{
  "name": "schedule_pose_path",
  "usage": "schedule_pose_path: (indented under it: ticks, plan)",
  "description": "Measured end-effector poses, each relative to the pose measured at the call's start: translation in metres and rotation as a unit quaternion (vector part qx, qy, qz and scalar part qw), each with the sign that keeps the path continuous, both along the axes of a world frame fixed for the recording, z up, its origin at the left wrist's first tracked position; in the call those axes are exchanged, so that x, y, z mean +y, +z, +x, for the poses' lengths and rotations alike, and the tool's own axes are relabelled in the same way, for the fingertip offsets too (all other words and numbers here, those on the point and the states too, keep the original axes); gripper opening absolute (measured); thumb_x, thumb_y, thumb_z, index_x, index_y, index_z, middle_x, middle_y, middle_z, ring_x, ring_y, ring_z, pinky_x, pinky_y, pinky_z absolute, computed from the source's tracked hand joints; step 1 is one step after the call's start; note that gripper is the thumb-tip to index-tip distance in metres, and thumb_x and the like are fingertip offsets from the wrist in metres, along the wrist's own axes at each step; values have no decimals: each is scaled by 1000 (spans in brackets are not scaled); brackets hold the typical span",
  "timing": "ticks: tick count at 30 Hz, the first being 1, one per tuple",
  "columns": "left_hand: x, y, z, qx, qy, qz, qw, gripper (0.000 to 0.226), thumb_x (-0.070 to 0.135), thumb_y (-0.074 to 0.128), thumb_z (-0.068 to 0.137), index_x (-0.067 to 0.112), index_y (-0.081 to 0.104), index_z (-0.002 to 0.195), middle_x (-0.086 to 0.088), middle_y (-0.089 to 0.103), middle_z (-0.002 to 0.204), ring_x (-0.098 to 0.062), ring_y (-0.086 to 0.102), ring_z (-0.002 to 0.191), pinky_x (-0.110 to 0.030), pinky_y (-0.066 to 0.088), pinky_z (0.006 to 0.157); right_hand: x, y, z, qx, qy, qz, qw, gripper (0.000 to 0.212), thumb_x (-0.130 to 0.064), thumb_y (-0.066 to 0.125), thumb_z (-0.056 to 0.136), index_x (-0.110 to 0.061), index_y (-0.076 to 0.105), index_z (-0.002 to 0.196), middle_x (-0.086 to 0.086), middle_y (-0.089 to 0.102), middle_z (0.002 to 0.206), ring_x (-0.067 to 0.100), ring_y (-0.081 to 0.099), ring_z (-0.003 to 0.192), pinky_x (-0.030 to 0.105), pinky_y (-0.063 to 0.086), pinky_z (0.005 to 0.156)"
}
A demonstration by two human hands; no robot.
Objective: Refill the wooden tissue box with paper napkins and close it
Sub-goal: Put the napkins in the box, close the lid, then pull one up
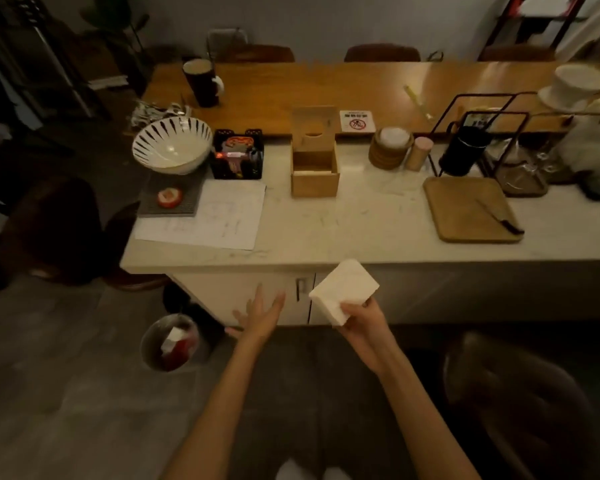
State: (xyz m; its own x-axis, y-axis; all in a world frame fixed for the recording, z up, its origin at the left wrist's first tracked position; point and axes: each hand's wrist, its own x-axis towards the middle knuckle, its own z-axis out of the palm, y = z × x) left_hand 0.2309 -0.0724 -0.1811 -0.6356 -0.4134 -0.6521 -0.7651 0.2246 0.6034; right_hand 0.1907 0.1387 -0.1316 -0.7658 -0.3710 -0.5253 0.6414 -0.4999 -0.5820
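The wooden tissue box [314, 183] stands on the white counter, its hinged lid [314, 124] tipped up and back so the top is uncovered. A thin layer of white paper shows at the bottom inside. My right hand [362, 320] grips a square white stack of paper napkins [343, 289] by its near corner, in front of the counter's edge and well short of the box. To its left, my left hand [260, 315] is empty, fingers spread, at cabinet-door height.
A striped bowl [172, 143], a black basket [238, 154] and a paper sheet [205, 216] lie left of the box. Coasters [390, 148], a wire rack [478, 133] and a cutting board with a knife [471, 209] are right. A bin [174, 342] stands on the floor.
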Motion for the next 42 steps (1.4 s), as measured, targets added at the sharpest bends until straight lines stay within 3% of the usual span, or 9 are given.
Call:
schedule_pose_path:
  ticks: [5,9,12,15,21,25,31,38,42]
  plan:
    - [-12,72,27,-44,-144,-228,962,102,93,21,70,42,-17,150,-5,-26,160,-36,-31,143,-69,-21,107,2,42,-2,-21,-12,40,999,68,11,57,84,-20,38,141,18,49,138,38,52,123,44,57,78]
    - [-2,82,-5,5,-197,-285,938,101,94,14,69,43,-23,148,-3,-34,156,-35,-33,143,-62,-32,98,-3,41,-26,-12,-20,53,998,65,12,58,85,-18,40,140,19,51,137,39,54,121,47,56,83]
    - [13,81,-38,100,-141,-71,982,104,95,23,67,41,0,153,8,-10,160,-26,-8,151,-48,-13,114,-11,33,-58,-3,-33,55,998,66,12,60,83,-15,40,140,19,53,136,38,55,121,48,55,89]
    - [19,89,-80,160,-27,246,956,87,75,47,80,34,21,152,3,41,153,-17,42,138,-35,32,113,-26,22,-96,12,-6,27,1000,71,11,67,79,-15,39,140,21,52,137,38,55,122,45,55,90]
    - [14,99,-155,269,5,170,948,40,6,63,91,27,50,122,7,60,122,-12,58,118,-16,54,81,-43,18,-170,121,104,38,986,70,-6,75,78,-12,42,140,23,51,136,39,50,127,51,46,103]
    - [2,97,-184,331,-57,50,941,36,7,62,92,34,49,113,15,57,115,0,56,112,-17,51,91,-32,29,-223,303,162,296,891,54,-17,72,86,-21,45,133,-5,55,130,7,55,119,24,52,92]
    - [-2,55,-208,298,-85,-10,951,27,14,57,96,30,48,115,9,58,114,-3,58,109,-35,52,98,-41,-3,-246,447,198,489,722,43,-12,69,87,-10,51,126,4,47,134,14,45,124,34,41,108]
    - [-11,27,-214,234,-138,30,962,62,7,57,94,28,25,143,4,43,142,-8,42,132,-29,37,112,-46,-22,-236,351,213,438,800,52,-14,64,92,-21,42,137,-6,45,139,-1,43,128,19,37,109]
    - [-13,21,-218,230,-148,26,961,43,10,57,95,23,38,131,2,50,129,-13,50,126,-22,44,104,-46,-24,-240,343,214,432,806,44,-8,62,92,-30,47,127,-10,51,130,-8,47,120,31,42,109]
